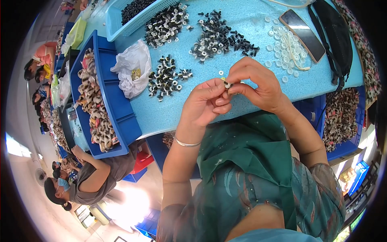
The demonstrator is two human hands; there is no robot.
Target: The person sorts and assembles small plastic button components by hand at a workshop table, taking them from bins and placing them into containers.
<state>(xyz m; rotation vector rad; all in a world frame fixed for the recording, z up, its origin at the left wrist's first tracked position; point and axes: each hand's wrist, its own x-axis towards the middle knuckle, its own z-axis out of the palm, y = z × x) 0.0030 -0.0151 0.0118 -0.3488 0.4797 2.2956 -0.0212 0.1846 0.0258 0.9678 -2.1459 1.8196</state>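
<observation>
Above the near edge of the blue table, my left hand (207,101) and my right hand (258,82) meet fingertip to fingertip. Between them they pinch a small black-and-white plastic toy eye (228,85), with a bit of yellow at its top; the fingers partly cover it. Left of my hands lies a pile of black, white and yellowish toy eyes (164,78). Farther off are a heap of black pegs with white washers (166,27) and a heap of black pegs (215,34). Translucent washers (285,50) are scattered to the right.
A crumpled white plastic bag (129,60) holds small yellow pieces. A light blue basket (115,20) contains black parts. Blue crates (123,105) hold furry patterned pieces. A phone (308,38) and black pouch (336,44) lie at the right. Other people (96,177) sit at the left.
</observation>
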